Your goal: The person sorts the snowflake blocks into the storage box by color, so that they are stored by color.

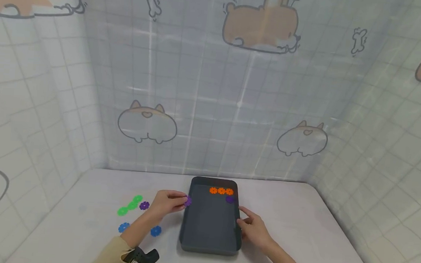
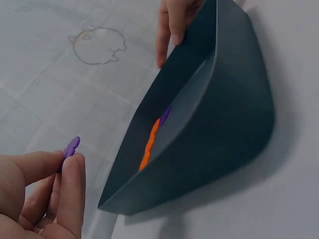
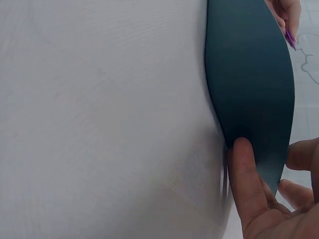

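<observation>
My left hand [image 1: 168, 204] pinches a purple flower-shaped disc [image 2: 72, 148] between thumb and fingertips, beside the left rim of a dark grey tray [image 1: 210, 233]. Its thin edge shows in the left wrist view. My right hand [image 1: 256, 231] holds the tray's right wall, with one finger [image 3: 243, 154] flat against the outside and others at the rim. Inside the tray, three orange flower-shaped discs [image 1: 221, 191] lie in a row near the far end. Another purple disc [image 1: 230, 199] sits just in front of the rightmost orange one.
Left of the tray on the white table [image 1: 78, 236] lie several green discs [image 1: 133, 205], a purple disc [image 1: 144, 205] and two blue discs [image 1: 156, 230]. A patterned curtain [image 1: 213, 87] with cartoon animals surrounds the table at the back and sides.
</observation>
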### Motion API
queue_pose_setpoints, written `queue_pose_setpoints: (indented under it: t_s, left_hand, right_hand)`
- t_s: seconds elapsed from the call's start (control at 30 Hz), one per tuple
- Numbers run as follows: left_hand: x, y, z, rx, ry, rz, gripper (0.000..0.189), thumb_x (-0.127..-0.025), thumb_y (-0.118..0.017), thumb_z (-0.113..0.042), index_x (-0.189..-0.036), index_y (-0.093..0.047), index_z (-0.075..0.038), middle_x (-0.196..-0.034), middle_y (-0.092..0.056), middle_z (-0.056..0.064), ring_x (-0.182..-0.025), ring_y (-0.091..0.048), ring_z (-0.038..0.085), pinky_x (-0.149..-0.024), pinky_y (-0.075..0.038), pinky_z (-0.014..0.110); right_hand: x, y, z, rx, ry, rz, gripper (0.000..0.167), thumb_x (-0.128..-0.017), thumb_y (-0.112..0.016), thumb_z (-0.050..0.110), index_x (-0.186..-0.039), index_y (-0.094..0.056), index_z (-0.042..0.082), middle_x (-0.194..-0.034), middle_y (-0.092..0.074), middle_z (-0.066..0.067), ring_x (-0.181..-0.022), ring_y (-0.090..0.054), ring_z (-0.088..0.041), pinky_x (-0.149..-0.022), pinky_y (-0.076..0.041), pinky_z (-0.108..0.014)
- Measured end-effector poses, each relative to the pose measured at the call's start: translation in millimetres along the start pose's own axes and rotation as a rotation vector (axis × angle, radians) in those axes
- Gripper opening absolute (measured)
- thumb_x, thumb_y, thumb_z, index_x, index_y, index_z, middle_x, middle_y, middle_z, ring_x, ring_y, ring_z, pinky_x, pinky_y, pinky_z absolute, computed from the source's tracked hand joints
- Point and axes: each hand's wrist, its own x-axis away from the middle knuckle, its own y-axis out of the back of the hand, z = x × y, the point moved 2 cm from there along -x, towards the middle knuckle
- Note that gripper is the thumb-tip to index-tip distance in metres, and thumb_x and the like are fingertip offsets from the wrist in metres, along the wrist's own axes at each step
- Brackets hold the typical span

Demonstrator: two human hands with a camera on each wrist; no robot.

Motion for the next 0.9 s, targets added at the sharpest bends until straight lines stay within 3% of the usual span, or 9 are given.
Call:
queue_pose_setpoints:
  t_s: [0.27, 0.67, 0.9]
  left_hand:
    - [-15.3, -19.2, 8.9, 0.009, 0.017, 0.033, 0.032, -0.087, -0.074, -0.011, -0.112, -0.067, 0.008, -0.099, -0.069, 0.015, -0.080, -0.069, 0.018, -0.076, -0.058, 0.032]
    - [-28.0, -57.8, 3.2, 0.075, 0.060, 0.116, 0.038, -0.088, -0.072, -0.007, -0.119, -0.061, 0.013, -0.101, -0.069, 0.016, -0.084, -0.069, 0.018, -0.077, -0.057, 0.029]
    - [-38.5, -79.3, 8.0, 0.048, 0.075, 0.101, 0.034, -0.087, -0.074, -0.012, -0.114, -0.067, 0.007, -0.095, -0.069, 0.011, -0.076, -0.066, 0.013, -0.080, -0.057, 0.033]
  right_hand:
    - [-1.0, 0.4, -2.5, -0.006, 0.001, -0.004, 0.056, -0.095, -0.063, 0.015, -0.145, -0.042, 0.003, -0.087, -0.065, -0.010, -0.058, -0.061, -0.020, -0.052, -0.056, -0.035]
    - [-1.0, -0.1, -0.6, -0.009, 0.000, -0.001, 0.054, -0.096, -0.061, 0.015, -0.146, -0.042, 0.004, -0.088, -0.065, -0.011, -0.059, -0.061, -0.020, -0.052, -0.056, -0.036]
    - [-1.7, -0.6, 0.2, -0.014, -0.010, -0.001, 0.053, -0.096, -0.060, 0.013, -0.146, -0.042, 0.004, -0.088, -0.065, -0.012, -0.060, -0.061, -0.021, -0.052, -0.056, -0.036]
